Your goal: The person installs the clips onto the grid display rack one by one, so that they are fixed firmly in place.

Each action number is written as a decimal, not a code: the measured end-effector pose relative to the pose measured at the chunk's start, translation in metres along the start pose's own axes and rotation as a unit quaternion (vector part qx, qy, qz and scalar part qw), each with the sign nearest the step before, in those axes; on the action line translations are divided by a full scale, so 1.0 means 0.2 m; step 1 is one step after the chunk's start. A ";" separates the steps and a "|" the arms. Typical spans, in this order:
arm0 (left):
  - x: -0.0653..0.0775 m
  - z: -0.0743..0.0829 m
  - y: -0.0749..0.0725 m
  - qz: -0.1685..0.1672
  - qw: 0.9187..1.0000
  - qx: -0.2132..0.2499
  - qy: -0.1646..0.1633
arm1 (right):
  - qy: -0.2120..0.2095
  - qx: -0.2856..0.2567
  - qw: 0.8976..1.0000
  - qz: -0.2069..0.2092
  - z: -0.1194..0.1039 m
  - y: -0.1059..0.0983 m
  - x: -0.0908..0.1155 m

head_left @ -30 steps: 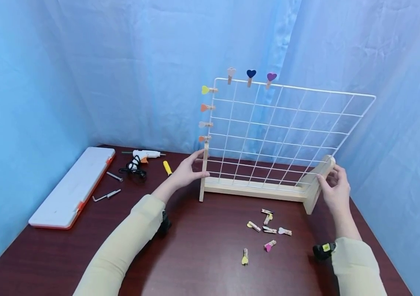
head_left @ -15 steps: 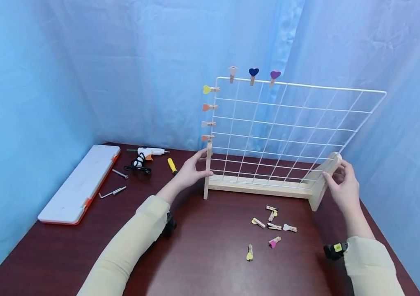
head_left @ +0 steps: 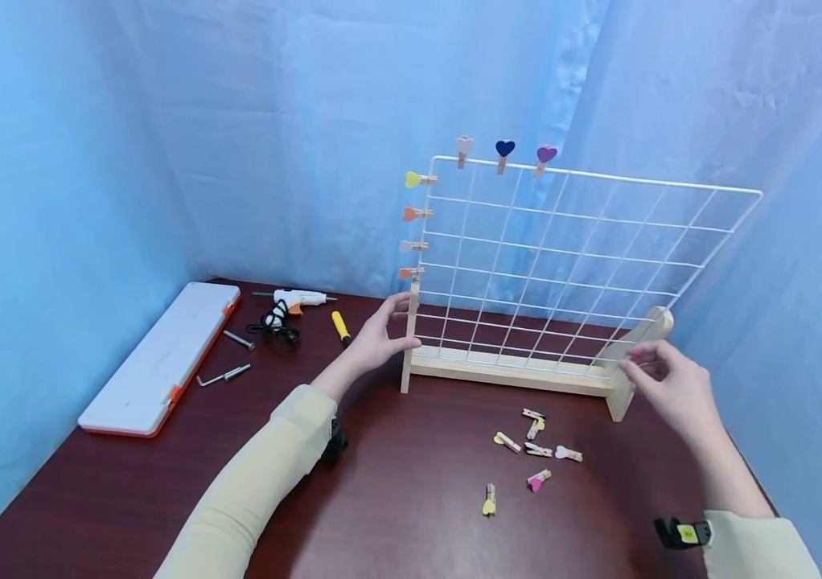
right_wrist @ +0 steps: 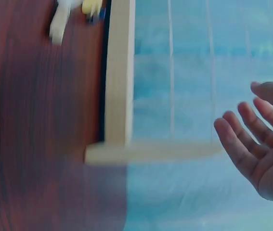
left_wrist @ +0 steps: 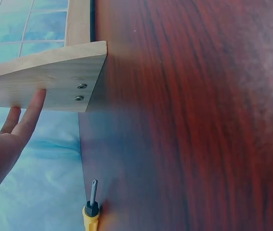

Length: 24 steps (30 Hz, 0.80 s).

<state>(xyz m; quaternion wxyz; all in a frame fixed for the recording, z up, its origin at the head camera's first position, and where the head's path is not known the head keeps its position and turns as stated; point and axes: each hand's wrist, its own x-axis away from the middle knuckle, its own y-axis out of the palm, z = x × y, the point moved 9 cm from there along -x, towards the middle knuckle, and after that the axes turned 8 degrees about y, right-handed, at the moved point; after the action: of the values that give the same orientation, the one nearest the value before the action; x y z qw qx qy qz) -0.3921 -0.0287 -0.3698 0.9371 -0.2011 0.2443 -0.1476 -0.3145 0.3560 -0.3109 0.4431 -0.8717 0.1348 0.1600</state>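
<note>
A white wire grid [head_left: 527, 241] stands upright in a wooden stand [head_left: 508, 375]. Heart-topped clothespins, among them a navy clothespin [head_left: 504, 149] and a yellow clothespin [head_left: 418, 179], are clipped along its top and left edges. My left hand [head_left: 380, 338] holds the stand's left side panel [left_wrist: 54, 77], thumb at the front edge and fingers against the outer face, where two screw heads [left_wrist: 81, 86] show. Beside the right side panel [head_left: 622, 394], my right hand [head_left: 675, 390] is off the wood, fingers loosely bent around nothing; the right wrist view shows a gap between them.
Several loose clothespins [head_left: 537, 450] lie on the dark table [head_left: 411, 515] in front of the stand. To the left are a white case [head_left: 161, 358], a glue gun [head_left: 298, 299], a yellow-handled screwdriver [head_left: 340, 326], a bolt [head_left: 240, 340] and a hex key [head_left: 210, 380]. Curtains surround the table.
My right hand has let go of the right side panel and drawn back toward me. The left hand keeps its hold. The head view has shifted slightly.
</note>
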 end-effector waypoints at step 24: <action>-0.03 -0.13 0.02 0.012 1.000 0.001 -0.001 | -0.431 -0.054 0.818 -0.376 -0.64 0.84 0.69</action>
<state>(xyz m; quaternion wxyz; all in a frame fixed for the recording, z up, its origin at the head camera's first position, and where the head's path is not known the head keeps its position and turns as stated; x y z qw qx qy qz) -0.4091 -0.0311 -0.3902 0.9394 -0.1970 0.2451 -0.1362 -0.2305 0.1427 -0.4168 0.4338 -0.7190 -0.4172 0.3475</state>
